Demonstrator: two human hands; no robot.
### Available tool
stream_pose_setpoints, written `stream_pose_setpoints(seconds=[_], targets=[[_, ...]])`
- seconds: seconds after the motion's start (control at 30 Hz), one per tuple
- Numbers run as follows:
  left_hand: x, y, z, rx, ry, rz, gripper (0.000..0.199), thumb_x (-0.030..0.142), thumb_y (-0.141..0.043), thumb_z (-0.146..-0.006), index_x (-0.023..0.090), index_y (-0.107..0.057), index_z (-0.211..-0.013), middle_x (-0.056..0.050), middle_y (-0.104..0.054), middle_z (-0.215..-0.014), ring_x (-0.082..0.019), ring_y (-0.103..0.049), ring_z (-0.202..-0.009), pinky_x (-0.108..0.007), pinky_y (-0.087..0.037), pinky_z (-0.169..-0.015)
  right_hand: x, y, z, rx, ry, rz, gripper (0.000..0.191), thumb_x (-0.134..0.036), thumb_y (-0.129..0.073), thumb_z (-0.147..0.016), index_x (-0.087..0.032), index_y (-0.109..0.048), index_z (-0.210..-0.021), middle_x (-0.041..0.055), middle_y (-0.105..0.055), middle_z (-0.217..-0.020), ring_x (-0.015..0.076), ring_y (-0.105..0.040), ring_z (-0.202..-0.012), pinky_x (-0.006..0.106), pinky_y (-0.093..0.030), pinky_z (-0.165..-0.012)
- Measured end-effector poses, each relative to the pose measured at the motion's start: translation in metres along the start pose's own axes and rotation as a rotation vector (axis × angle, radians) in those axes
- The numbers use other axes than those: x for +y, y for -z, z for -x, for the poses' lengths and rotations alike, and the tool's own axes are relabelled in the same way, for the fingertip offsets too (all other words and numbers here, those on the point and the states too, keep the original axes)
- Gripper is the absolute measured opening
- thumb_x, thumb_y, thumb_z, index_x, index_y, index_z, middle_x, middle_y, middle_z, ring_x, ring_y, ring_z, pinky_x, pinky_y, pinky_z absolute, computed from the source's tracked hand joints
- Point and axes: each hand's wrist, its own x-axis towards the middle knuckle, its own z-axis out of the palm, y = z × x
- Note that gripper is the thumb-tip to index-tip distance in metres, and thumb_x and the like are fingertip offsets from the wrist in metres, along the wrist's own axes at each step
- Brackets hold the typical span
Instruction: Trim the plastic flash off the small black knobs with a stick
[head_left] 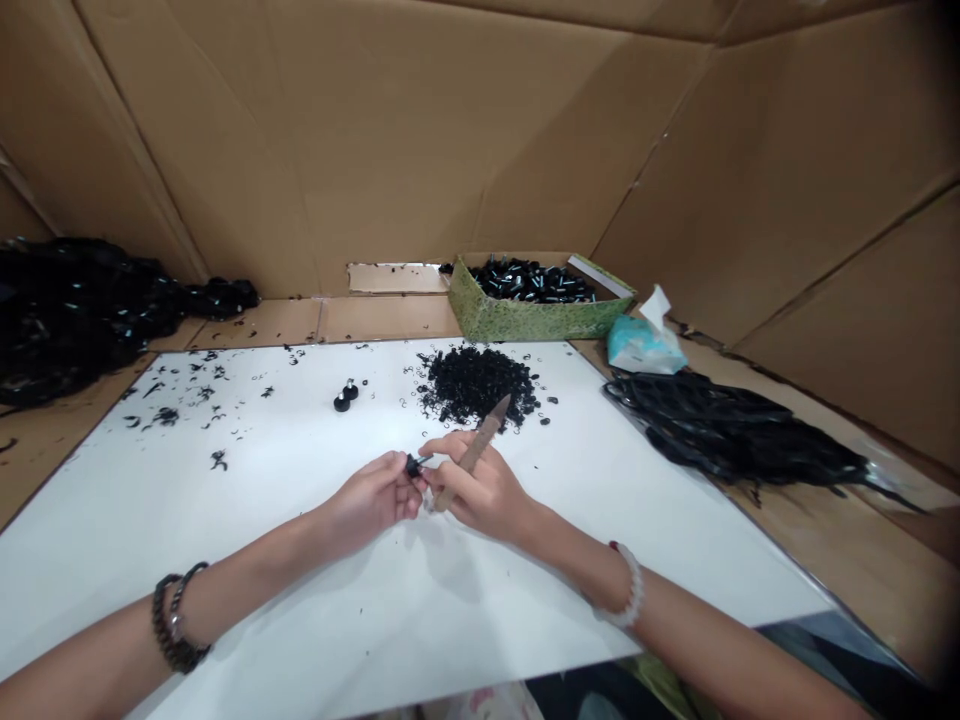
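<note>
My left hand (386, 490) pinches a small black knob with a metal stud (412, 465) between thumb and fingers. My right hand (480, 490) is closed around a brown, flat tool with a pointed end (484, 440), its point slanting up and away. The fingertips of my right hand meet the knob and its stud, partly hiding them. Just beyond my right hand lies a heap of small black pieces (480, 385). Two more black knobs with metal studs (343, 402) stand on the white board (300, 640), ahead and to the left of my hands.
Black trimmings (166, 415) lie scattered at the board's left. A green box (540, 322) full of black studded parts stands at the back, beside a blue tissue pack (645, 345). Black strips (750, 430) lie right, a shiny black pile (75, 310) left. Cardboard walls (420, 130) surround the board.
</note>
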Motion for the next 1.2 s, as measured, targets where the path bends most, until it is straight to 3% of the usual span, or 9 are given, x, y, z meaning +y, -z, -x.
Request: stream_pose_setpoints(seconds=[0.1,0.2,0.3,0.43,0.63,0.83,0.97,1.07,1.2], targets=[[-0.005,0.001,0.002,-0.016,-0.098,-0.090,0.029,0.040,-0.061,-0.077,0.017,-0.044,-0.073,0.001,-0.055,-0.068,-0.009,-0.050,-0.057,-0.024,-0.036,-0.061,-0.006,0.003,0.000,-0.036,-0.015,-0.131,0.013,-0.008,-0.050,-0.080,-0.019,-0.049,-0.071,0.0064,-0.063,-0.084,0.0151,-0.055,-0.074,0.029,-0.048,-0.065],[-0.011,0.003,0.004,-0.033,-0.191,-0.283,0.031,0.046,-0.055,-0.080,0.018,-0.042,-0.080,0.003,-0.052,-0.065,-0.009,-0.047,-0.057,-0.025,-0.034,-0.062,-0.010,0.011,-0.001,-0.058,-0.131,-0.315,0.014,-0.007,-0.048,-0.080,-0.019,-0.050,-0.074,0.0057,-0.062,-0.079,0.0147,-0.056,-0.073,0.027,-0.048,-0.062],[-0.014,0.004,0.007,-0.038,-0.266,-0.512,0.028,0.047,-0.046,-0.085,0.020,-0.040,-0.086,0.003,-0.051,-0.070,-0.010,-0.045,-0.060,-0.027,-0.034,-0.064,-0.010,0.020,-0.004,-0.044,-0.426,-0.610,0.011,-0.011,-0.052,-0.079,-0.019,-0.050,-0.072,0.0043,-0.060,-0.078,0.0139,-0.058,-0.072,0.028,-0.049,-0.063],[-0.014,0.006,0.009,-0.074,-0.294,-0.679,0.023,0.044,-0.040,-0.088,0.021,-0.037,-0.091,0.002,-0.050,-0.072,-0.012,-0.045,-0.066,-0.030,-0.034,-0.071,0.000,0.024,-0.006,0.080,-0.854,-0.950,0.019,-0.022,-0.067,-0.071,-0.018,-0.049,-0.063,-0.0003,-0.057,-0.071,0.0115,-0.058,-0.067,0.026,-0.048,-0.061],[-0.014,0.006,0.006,-0.007,-0.298,-0.442,0.026,0.045,-0.043,-0.086,0.021,-0.036,-0.085,0.002,-0.048,-0.077,-0.010,-0.042,-0.065,-0.029,-0.033,-0.072,0.018,0.029,-0.007,0.264,-1.256,-1.092,0.031,-0.030,-0.079,-0.052,-0.018,-0.052,-0.059,-0.0031,-0.057,-0.066,0.0085,-0.055,-0.063,0.023,-0.044,-0.063],[-0.011,0.001,0.008,0.024,-0.326,-0.512,0.029,0.048,-0.044,-0.085,0.021,-0.037,-0.085,0.003,-0.047,-0.070,-0.011,-0.043,-0.064,-0.030,-0.033,-0.070,0.034,0.051,-0.010,0.430,-1.230,-1.073,0.033,-0.027,-0.081,-0.049,-0.019,-0.052,-0.060,-0.0035,-0.057,-0.068,0.0094,-0.055,-0.065,0.025,-0.044,-0.067],[-0.011,0.002,0.007,-0.011,-0.341,-0.547,0.029,0.048,-0.044,-0.085,0.020,-0.037,-0.088,0.002,-0.048,-0.075,-0.011,-0.044,-0.064,-0.029,-0.034,-0.068,0.032,0.046,-0.010,0.458,-1.174,-1.019,0.030,-0.028,-0.080,-0.052,-0.019,-0.053,-0.059,-0.0040,-0.056,-0.068,0.0090,-0.055,-0.066,0.024,-0.044,-0.066],[-0.013,0.002,0.007,-0.003,-0.344,-0.554,0.031,0.047,-0.049,-0.082,0.021,-0.037,-0.090,-0.001,-0.049,-0.087,-0.009,-0.044,-0.063,-0.029,-0.035,-0.069,0.021,0.035,-0.010,0.288,-1.115,-0.957,0.024,-0.031,-0.078,-0.057,-0.019,-0.057,-0.063,-0.0019,-0.059,-0.073,0.0102,-0.056,-0.069,0.025,-0.045,-0.066],[-0.013,-0.002,0.007,0.040,-0.334,-0.584,0.034,0.049,-0.051,-0.080,0.021,-0.034,-0.089,0.004,-0.047,-0.074,-0.009,-0.043,-0.060,-0.029,-0.034,-0.067,0.008,0.028,-0.010,-0.037,-0.902,-0.791,0.016,-0.034,-0.065,-0.073,-0.019,-0.064,-0.081,0.0046,-0.064,-0.084,0.0156,-0.058,-0.078,0.030,-0.046,-0.070]])
